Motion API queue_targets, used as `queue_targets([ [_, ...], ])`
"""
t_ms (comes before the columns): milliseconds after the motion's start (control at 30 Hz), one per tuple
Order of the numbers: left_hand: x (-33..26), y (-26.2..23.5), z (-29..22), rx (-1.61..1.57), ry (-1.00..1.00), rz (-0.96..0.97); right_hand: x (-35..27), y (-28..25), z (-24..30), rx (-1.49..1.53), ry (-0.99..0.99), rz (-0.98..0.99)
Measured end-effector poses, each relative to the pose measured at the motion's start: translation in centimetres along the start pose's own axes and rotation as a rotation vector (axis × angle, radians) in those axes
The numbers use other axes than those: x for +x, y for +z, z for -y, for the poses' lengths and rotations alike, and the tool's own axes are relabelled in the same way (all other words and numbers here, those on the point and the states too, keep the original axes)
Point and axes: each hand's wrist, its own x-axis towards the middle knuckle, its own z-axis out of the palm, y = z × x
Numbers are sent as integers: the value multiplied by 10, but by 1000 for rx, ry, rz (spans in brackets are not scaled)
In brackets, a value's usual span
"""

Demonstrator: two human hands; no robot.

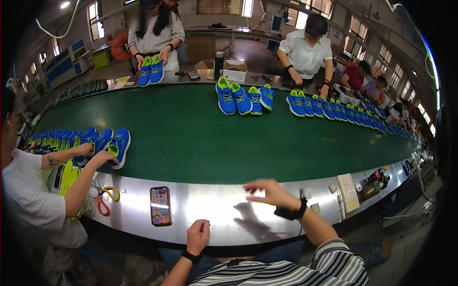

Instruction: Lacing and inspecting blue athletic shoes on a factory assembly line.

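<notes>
My right hand (268, 191) hovers above the steel ledge (214, 209) at the near edge of the green conveyor belt (200, 133), fingers spread, holding nothing that I can see. It is blurred. My left hand (197, 236) rests loosely curled at the ledge's front edge, empty. A smartphone (161, 205) lies flat on the ledge to the left of my hands. The nearest blue and lime shoes (119, 147) sit on the belt's left, under a neighbouring person's hands (101, 157).
Several blue shoes (243, 97) stand along the belt's far side, with people at work behind them. A row of blue shoes (353, 113) runs off to the right. Red-handled scissors (102, 200) lie at the left of the ledge, a small machine (374, 183) at the right.
</notes>
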Motion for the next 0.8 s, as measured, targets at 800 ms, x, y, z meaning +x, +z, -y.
queue_targets([
  [800, -1, 8, -16, 253, 88, 3, -124, 118, -49, -384, 54, -249],
])
